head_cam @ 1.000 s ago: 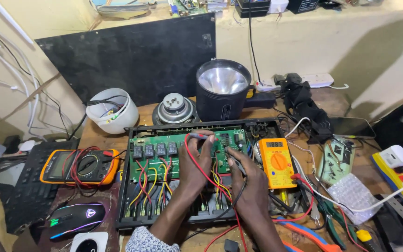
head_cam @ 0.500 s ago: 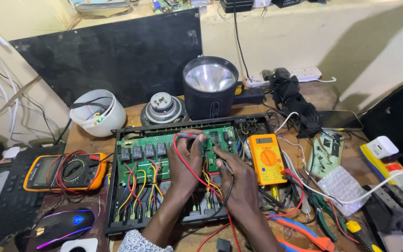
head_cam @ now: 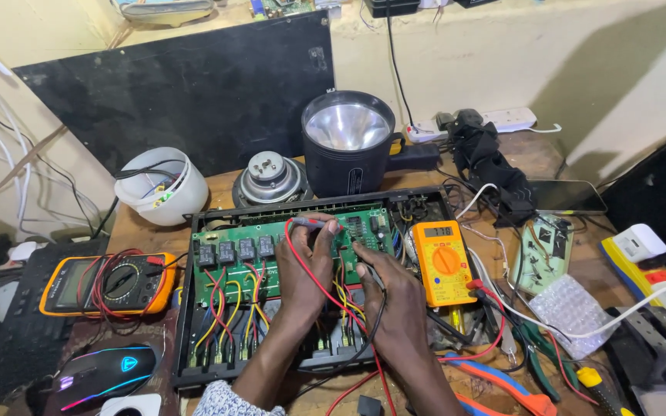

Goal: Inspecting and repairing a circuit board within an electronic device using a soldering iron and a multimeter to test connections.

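Fingers of the left hand pinch a red-tipped meter probe near its tip, closed tightly round it and holding it flat across the upper edge of the green circuit board. Its red lead runs down from the fingers over the back of that hand toward the near edge of the bench. Just right of it, the right hand rests on the same board with its fingers curled down; a black lead passes beneath it, but whether the fingers actually clasp a probe cannot be told. Both hands lie over the right half of the board, which sits inside an open black chassis with coloured wires and a row of black relays to the left of the grip. Touching the chassis at the right of the right hand lies a small yellow multimeter, its display lit. Beyond the hands stands a black torch with a wide reflector, a loose speaker beside it. Well to the left lie a larger orange-edged multimeter and a glowing computer mouse.
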